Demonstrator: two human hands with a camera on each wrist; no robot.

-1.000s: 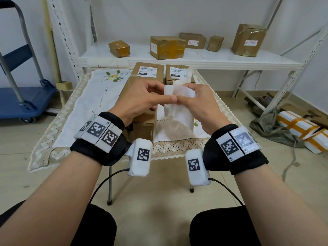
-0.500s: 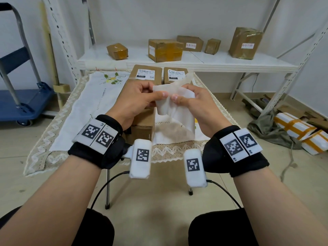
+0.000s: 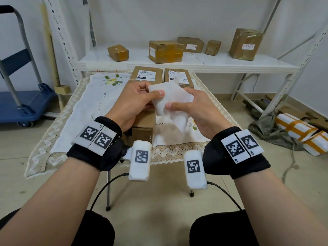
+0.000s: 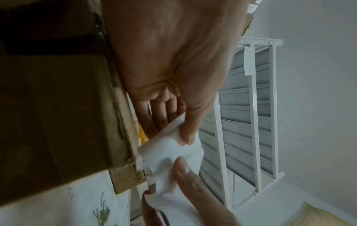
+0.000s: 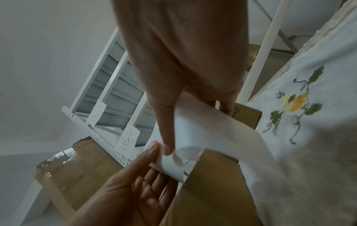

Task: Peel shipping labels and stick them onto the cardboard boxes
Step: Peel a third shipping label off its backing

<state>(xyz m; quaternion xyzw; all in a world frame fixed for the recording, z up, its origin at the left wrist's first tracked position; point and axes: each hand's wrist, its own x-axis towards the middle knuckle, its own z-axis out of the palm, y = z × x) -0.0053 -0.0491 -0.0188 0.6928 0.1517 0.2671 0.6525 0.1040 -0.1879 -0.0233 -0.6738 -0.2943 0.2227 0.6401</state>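
The shipping label (image 3: 170, 98) is held up between both hands, above the plain cardboard box (image 3: 143, 126) on the surface (image 3: 99, 96). The left hand (image 3: 134, 102) pinches the label's upper left part between thumb and fingers (image 4: 190, 134); the right hand (image 3: 193, 107) pinches its lower edge, thumb on top. Beyond the fingers stand two labelled boxes (image 3: 147, 75).
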